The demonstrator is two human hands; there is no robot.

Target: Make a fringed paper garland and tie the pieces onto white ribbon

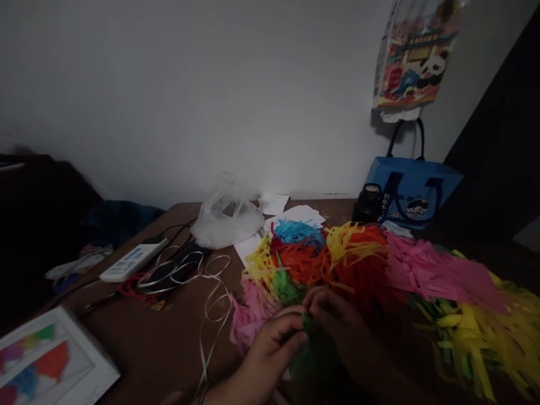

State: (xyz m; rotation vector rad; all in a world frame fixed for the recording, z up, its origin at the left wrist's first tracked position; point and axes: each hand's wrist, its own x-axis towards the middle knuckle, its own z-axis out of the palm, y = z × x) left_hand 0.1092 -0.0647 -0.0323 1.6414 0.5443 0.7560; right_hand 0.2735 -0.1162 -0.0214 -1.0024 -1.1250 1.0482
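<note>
My left hand [276, 343] is closed in a pinch on green paper [310, 354] at the bottom centre. Beside it, my right hand [333, 315] has its fingers curled at the top of the same green paper, fingertips close to the left ones. Just beyond the hands lie fringed paper bunches: green [287, 287], pink [252, 315], red [299, 261], blue [297, 233] and yellow [343, 242]. On the right, a pink fringed piece [442, 267] rests over yellow fringes [472, 332]. The lower part of the green paper is dark.
A clear plastic bag [228, 219] and white papers [274, 203] stand near the wall. Loose silver ribbon [208, 312], a white power strip [134, 259] and a white box [84, 360] are on the left. A black bottle [367, 205] and blue bag [415, 188] stand at the back right.
</note>
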